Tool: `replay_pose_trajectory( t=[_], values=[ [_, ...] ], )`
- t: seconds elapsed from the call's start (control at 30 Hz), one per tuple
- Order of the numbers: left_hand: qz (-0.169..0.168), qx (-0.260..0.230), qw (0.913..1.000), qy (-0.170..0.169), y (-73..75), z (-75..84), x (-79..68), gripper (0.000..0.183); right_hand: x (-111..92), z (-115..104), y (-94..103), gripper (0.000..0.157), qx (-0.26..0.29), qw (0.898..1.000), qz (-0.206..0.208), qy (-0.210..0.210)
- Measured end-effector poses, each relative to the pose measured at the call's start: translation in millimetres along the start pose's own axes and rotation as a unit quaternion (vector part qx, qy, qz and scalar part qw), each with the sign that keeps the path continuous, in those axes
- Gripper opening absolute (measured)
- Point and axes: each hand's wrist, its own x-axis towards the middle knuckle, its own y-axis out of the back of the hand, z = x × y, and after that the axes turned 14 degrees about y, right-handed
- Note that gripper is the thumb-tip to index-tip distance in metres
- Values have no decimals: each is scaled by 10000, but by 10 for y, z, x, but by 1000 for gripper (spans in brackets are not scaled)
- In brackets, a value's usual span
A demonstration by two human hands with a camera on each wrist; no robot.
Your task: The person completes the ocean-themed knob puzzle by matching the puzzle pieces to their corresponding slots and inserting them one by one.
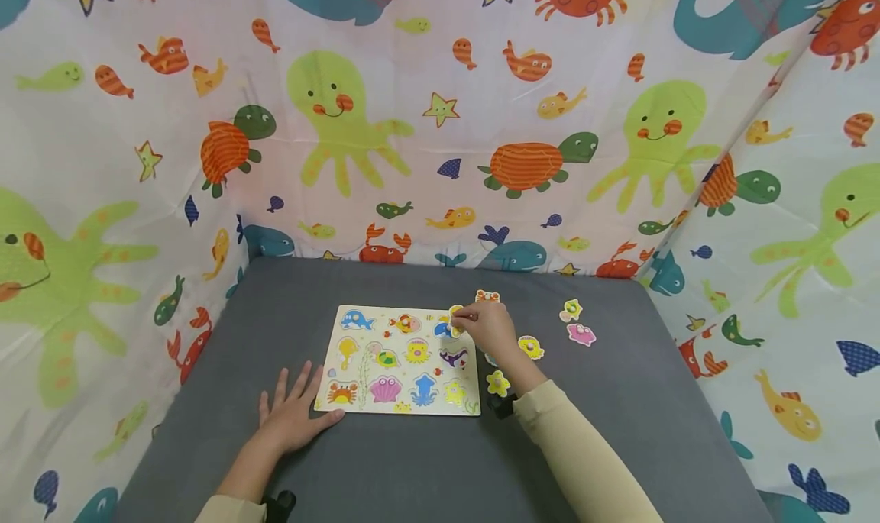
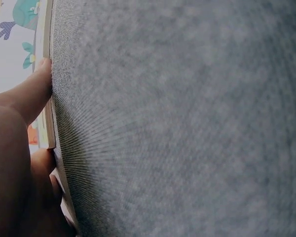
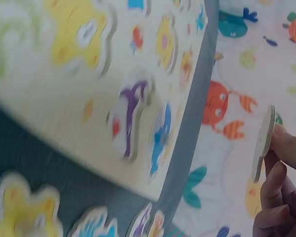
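Observation:
A wooden puzzle board (image 1: 406,410) printed with sea animals lies on the dark grey table. In the head view my right hand (image 1: 491,328) is over the board's far right corner, pinching a yellow puzzle piece (image 1: 454,318) between thumb and fingers, above the blue animal (image 1: 442,330) there. The right wrist view shows this puzzle piece (image 3: 264,140) edge-on, tilted upright. My left hand (image 1: 289,420) rests at the board's near left corner, fingers spread, with the thumb touching the edge. From the left wrist, the thumb (image 2: 37,89) shows against the board's side.
Loose pieces lie right of the board: a yellow star (image 1: 498,383), a yellow octopus (image 1: 531,347), a crab (image 1: 487,297), a pink piece (image 1: 580,334) and a small yellow one (image 1: 571,310). Another is partly hidden under my right wrist. A sea-animal curtain (image 1: 426,225) surrounds the table.

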Motion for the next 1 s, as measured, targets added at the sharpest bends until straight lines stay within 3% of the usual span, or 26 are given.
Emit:
replay_pose_trajectory(
  t=[0.5, 0.77, 1.0],
  values=[
    [46, -47, 10000, -5, 14, 4, -2, 111, 265, -393, -397, 13, 114, 9985, -312, 442],
    [34, -105, 9999, -36, -3, -29, 59, 110, 361, -525, -604, 16, 175, 9975, -559, 385],
    [22, -36, 10000, 79, 35, 16, 11, 110, 453, -707, -825, 13, 205, 9954, -815, 471]
  ],
)
